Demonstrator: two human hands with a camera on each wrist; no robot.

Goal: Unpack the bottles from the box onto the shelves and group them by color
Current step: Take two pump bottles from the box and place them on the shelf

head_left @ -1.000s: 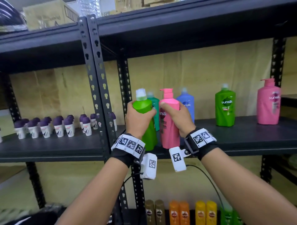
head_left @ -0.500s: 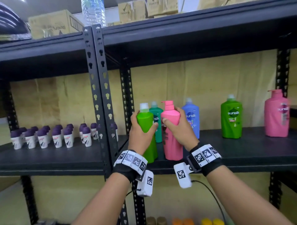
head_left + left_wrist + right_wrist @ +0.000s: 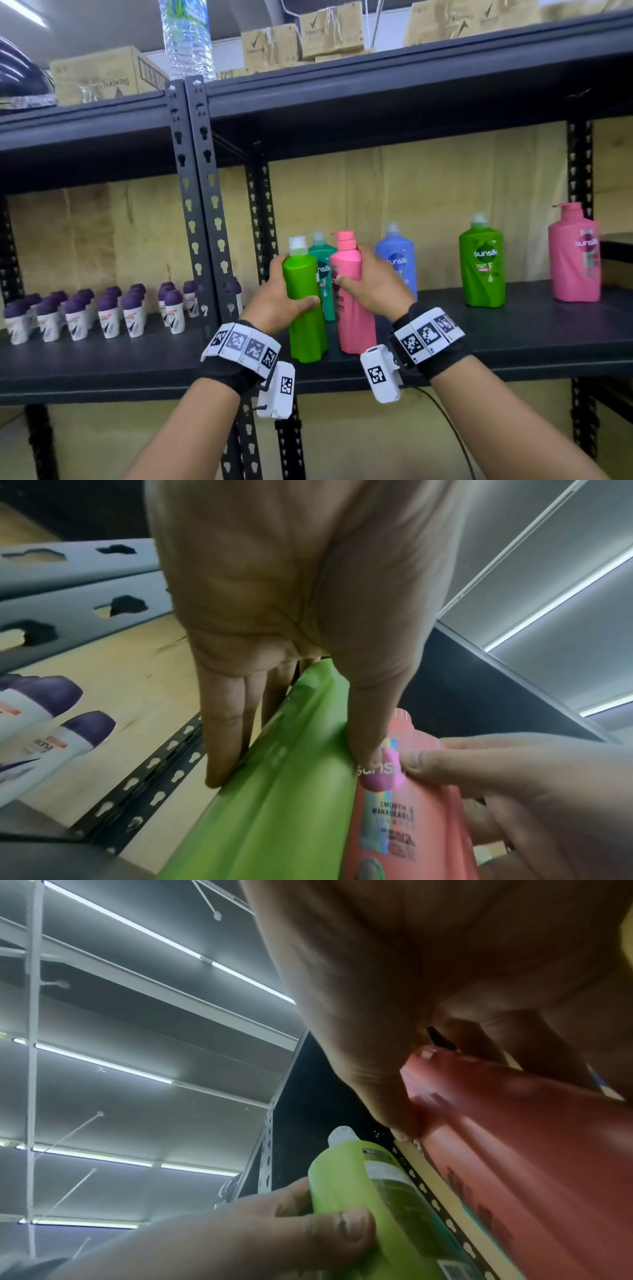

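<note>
- Green bottle point(image 3: 306, 308) stands at the front of the shelf point(image 3: 513, 346), the left hand point(image 3: 274, 305) wrapped round its middle, thumb across the front; its base looks down on the board, though I can't be sure the weight is off the hand.
- Pink bottle point(image 3: 352, 301), the one with a pump top, stands just beside it on the right, gripped by the right hand point(image 3: 376, 291) with fingers round the back and thumb on the label. Both are held mid-body, I'd guess to keep them upright while setting down.
- The two sit nearly touching, which reads as a drop-off spot, not a sorted place: a second green bottle point(image 3: 482, 267) and a second pink one point(image 3: 575, 260) stand well apart further right, so matching colours are not yet together.
- Just behind the held pair are a teal bottle point(image 3: 323, 274) and a blue bottle point(image 3: 399, 263).
- The shelf bay to the left holds rows of purple-capped roll-ons point(image 3: 102, 311).
- Up top sit cardboard cartons point(image 3: 102, 75) and a clear water bottle point(image 3: 188, 37); the cartons' contents can't be seen.
</note>
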